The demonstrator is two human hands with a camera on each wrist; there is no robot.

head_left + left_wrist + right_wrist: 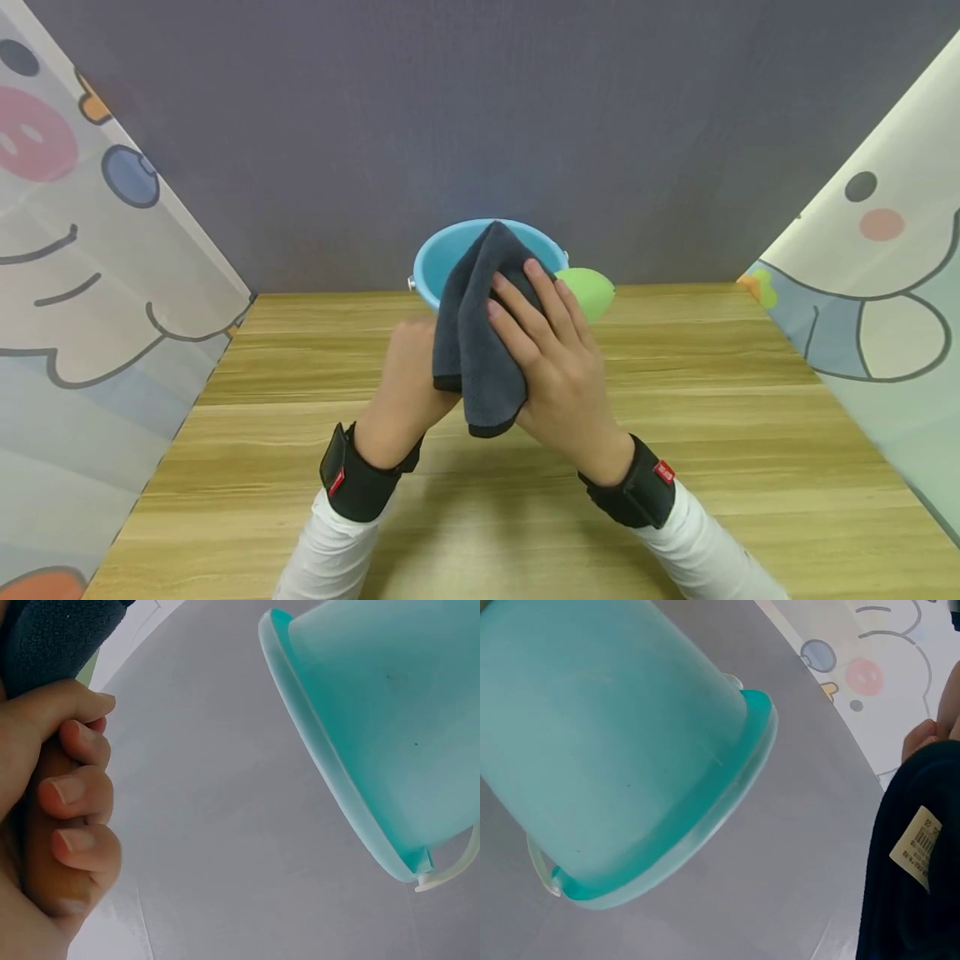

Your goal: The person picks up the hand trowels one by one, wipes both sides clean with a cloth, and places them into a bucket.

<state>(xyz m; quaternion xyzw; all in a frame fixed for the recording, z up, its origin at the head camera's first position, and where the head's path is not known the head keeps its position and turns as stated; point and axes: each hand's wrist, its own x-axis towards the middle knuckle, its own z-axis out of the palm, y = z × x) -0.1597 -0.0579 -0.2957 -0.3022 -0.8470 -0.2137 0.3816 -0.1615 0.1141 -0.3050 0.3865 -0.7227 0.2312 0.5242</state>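
Note:
A dark grey towel (480,350) with black edging hangs in front of the bucket's near rim. My right hand (558,358) holds it from above, fingers laid across the fabric and thumb hidden. Beneath, my left hand (408,375) grips a brown wooden handle (52,862), its fingers curled round it in the left wrist view. From behind the towel's right side juts a rounded light green piece (587,292). The towel hides whether it joins the handle. In the right wrist view the towel (907,892) shows a white label.
A light blue bucket (442,250) with a pale handle stands beyond the hands at the table's back edge. The wood-grain table (300,467) meets a grey panel (480,108) behind. Cartoon-printed sheets (67,292) flank both sides.

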